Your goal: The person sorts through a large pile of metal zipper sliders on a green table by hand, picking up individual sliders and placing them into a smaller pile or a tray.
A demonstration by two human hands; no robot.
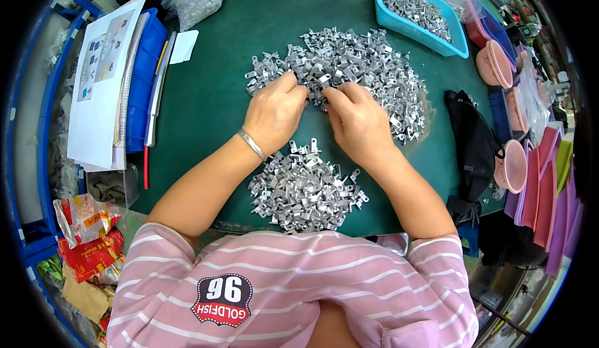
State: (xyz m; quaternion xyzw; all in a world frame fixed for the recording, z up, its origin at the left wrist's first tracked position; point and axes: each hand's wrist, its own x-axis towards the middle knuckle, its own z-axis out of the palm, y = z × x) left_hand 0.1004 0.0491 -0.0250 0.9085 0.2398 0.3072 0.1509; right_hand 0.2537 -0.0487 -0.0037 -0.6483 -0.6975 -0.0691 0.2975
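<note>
Many small silver metal clips with holes in their tabs lie in a large pile (368, 58) on the green table. A smaller pile of the same clips (306, 192) sits closer to my body, between my forearms. My left hand (276, 114), with a metal bangle (251, 144) at its wrist, is closed at the near edge of the large pile. Beside it my right hand (359, 120) is also closed, thumb and forefinger pinched against that edge. The fingertips almost meet, a small gap apart. Whatever they pinch is hidden by the fingers and blends into the pile.
A turquoise basket (458, 45) of clips stands at the far right. Pink bowls (513, 167) and a black cloth item (468, 142) line the right edge. At the left are a blue tray (140, 86), papers (103, 86) and a clear bag (196, 5) of parts.
</note>
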